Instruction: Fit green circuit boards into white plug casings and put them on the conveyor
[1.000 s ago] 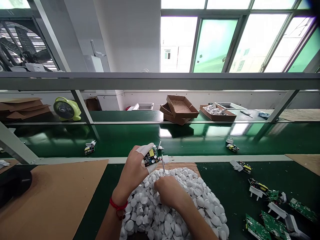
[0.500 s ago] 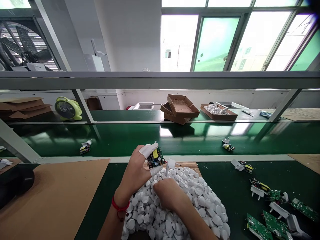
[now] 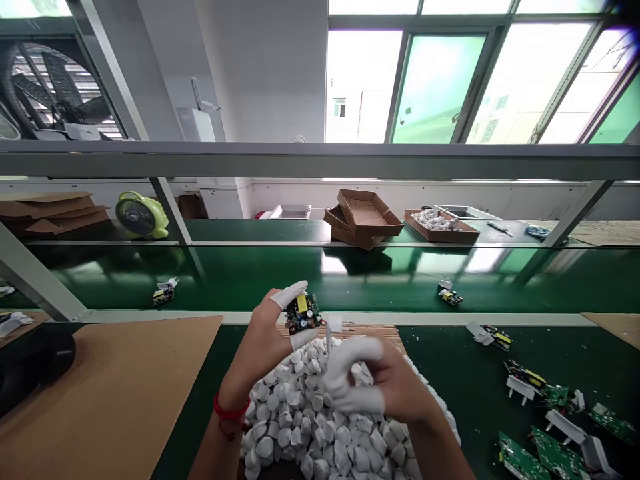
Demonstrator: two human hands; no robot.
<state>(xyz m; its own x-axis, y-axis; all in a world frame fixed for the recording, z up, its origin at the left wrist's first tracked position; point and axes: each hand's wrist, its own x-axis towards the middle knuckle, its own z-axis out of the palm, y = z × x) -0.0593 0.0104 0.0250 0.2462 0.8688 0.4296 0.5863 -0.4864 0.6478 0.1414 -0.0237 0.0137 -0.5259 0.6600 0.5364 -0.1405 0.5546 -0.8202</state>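
Observation:
My left hand (image 3: 265,332) grips a small circuit board (image 3: 303,313) by its edges, between white-covered fingertips. The board carries a yellow-wrapped transformer and dark parts. From its right side a white plug piece (image 3: 335,324) hangs on short wires, its prongs pointing right. My right hand (image 3: 387,380), also with white finger covers, is over a big heap of small white caps (image 3: 300,420). Its thumb and index finger curve toward each other in a ring; motion blur hides whether the tips meet or pinch anything.
Several loose circuit boards (image 3: 555,450) and white plug parts lie at the right. Two board assemblies sit on the green conveyor belt (image 3: 300,273). A cardboard sheet (image 3: 135,393) covers the left side, beside a black object (image 3: 43,360). A metal frame bar (image 3: 320,160) crosses ahead.
My right hand has moved right, away from the hanging plug piece, and its fingers have turned into view. My left hand with the circuit board has shifted slightly left.

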